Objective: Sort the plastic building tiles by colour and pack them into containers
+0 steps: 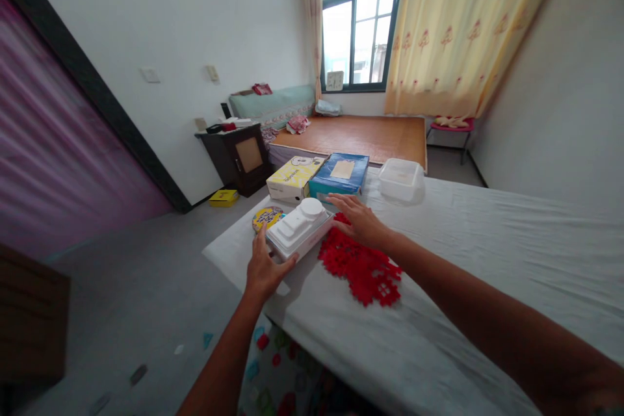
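A white boxy device with a round cap (299, 227) lies on the white-covered table (463, 253). My left hand (263, 268) grips its near end, thumb on top. My right hand (358, 220) rests flat with fingers stretched beside the device's far right side, on a red cut-out mat (363, 266). A round yellow patterned disc (267, 217) lies just left of the device.
Behind the device stand a yellow box (294, 177), a blue box (341, 174) and a clear plastic container (401, 178). Beyond are a bed with a woven mat (355, 135), a dark nightstand (238, 156), a window and yellow curtains. Grey floor lies left.
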Motion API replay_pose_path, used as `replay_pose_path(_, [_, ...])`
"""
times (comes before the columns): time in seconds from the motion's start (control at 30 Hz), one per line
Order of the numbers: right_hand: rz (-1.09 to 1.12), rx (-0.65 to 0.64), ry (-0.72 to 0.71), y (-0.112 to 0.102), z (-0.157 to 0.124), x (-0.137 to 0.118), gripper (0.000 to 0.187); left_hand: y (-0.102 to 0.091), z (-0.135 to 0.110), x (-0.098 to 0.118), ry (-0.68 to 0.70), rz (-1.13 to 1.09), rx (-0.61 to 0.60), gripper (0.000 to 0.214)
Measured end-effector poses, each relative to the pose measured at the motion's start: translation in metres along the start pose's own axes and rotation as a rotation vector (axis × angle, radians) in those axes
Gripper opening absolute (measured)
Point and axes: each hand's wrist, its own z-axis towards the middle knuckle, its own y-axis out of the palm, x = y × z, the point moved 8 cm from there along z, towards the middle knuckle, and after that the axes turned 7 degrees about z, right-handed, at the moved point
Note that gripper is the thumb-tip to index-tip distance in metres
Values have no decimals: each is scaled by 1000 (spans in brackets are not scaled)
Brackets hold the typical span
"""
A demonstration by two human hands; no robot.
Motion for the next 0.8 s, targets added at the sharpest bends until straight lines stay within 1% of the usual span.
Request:
replay_pose_path(0.1, [71, 4, 27, -6, 11, -3, 68, -6, -9, 19, 91, -81, -40, 103])
replay_pose_path(0.17, [112, -40, 33, -8, 14, -2, 71, -7, -14, 31, 142, -98, -63, 104])
replay_pose_path(0.27, [150, -119, 14, -12, 8, -3, 60, 0, -19, 44, 186, -115, -101, 105])
replay_pose_path(0.33, [146, -100, -2, -20, 0, -3, 54, 6, -21, 50, 202, -132, -118, 107])
replay_pose_path(0.43, [119, 43, 39, -43, -15, 1, 54, 16, -18, 56, 212, -138, -117, 109])
replay_pose_path(0.5, [138, 176, 149, -64, -30, 11, 53, 20, -15, 59, 218, -121, -110, 109])
replay_pose_path(0.57, [216, 321, 313, -87, -52, 29, 53, 22, -10, 64, 240, -87, -101, 106])
replay_pose_path(0.63, [354, 470, 502, -107, -85, 53, 54, 21, -6, 72, 282, -25, -79, 102])
replay_pose_path(0.67, [450, 543, 595, -114, -105, 65, 54, 20, -4, 77, 311, 14, -60, 101])
replay_pose_path(0.73, [678, 679, 764, -117, -150, 90, 50, 16, -1, 88, 376, 102, -15, 99])
replay_pose_path(0.8, [879, 797, 894, -109, -195, 111, 45, 12, 3, 100, 440, 188, 40, 97])
